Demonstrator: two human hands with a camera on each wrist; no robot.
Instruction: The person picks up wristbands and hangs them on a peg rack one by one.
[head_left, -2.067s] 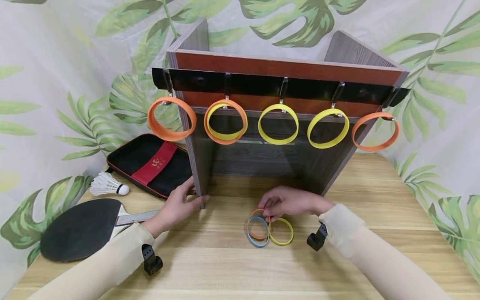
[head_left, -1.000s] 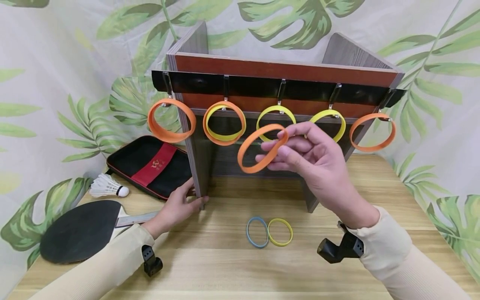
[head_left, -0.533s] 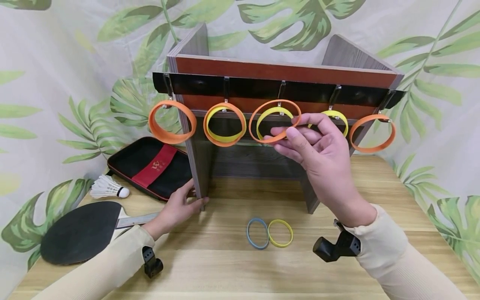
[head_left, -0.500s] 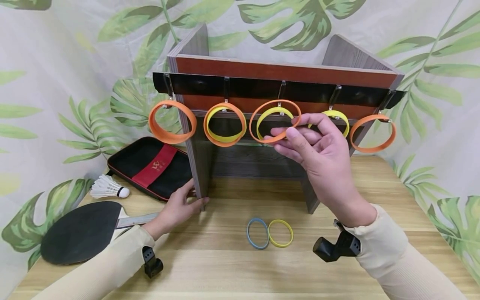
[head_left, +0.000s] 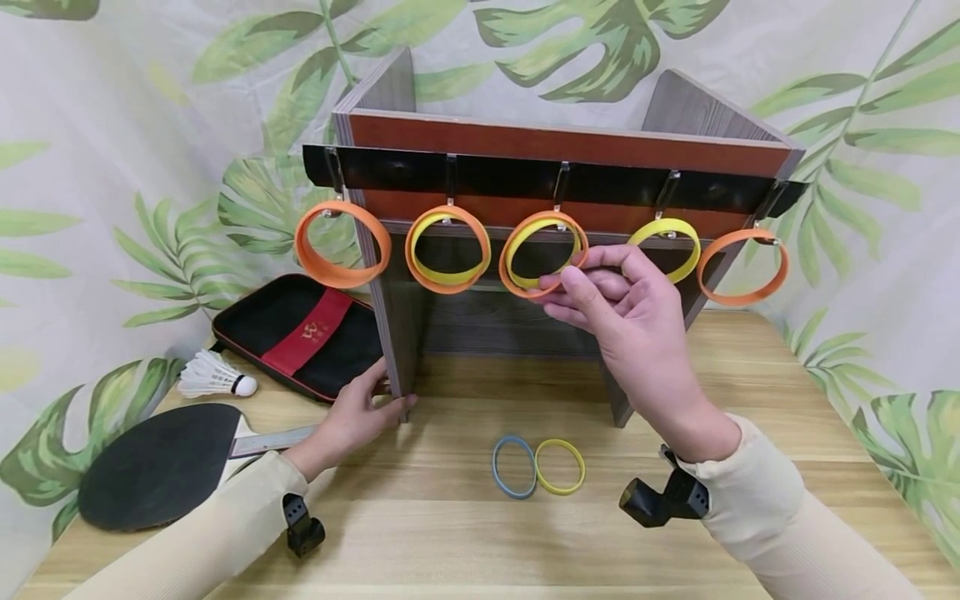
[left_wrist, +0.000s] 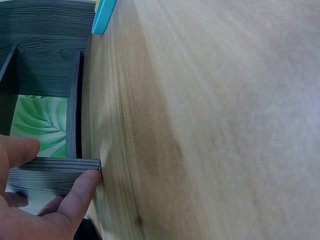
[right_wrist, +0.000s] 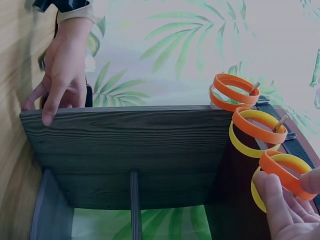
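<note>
My right hand (head_left: 637, 325) pinches an orange silicone wristband (right_wrist: 282, 176) between thumb and fingers. It holds the band at the middle hook of a wooden rack (head_left: 577, 136), in front of a hanging yellow wristband (right_wrist: 255, 192). Whether the hook passes through the orange band I cannot tell. My left hand (head_left: 360, 417) grips the lower front edge of the rack's left side panel (left_wrist: 55, 172), thumb and fingers on either side. Orange and yellow wristbands hang from the other hooks. A blue wristband (head_left: 494, 467) and a yellow one (head_left: 583, 467) lie side by side on the table.
A black strip (head_left: 506, 177) carrying the hooks runs across the rack's front. Left of the rack are a black and red case (head_left: 345, 350), a shuttlecock (head_left: 213, 375) and a table tennis bat (head_left: 161, 467). A leaf-patterned cloth (head_left: 187, 100) hangs behind.
My right hand has picked the orange wristband off the table, raised it to the middle hook, and lowered it slightly in the last half second. My left hand stays on the panel.
</note>
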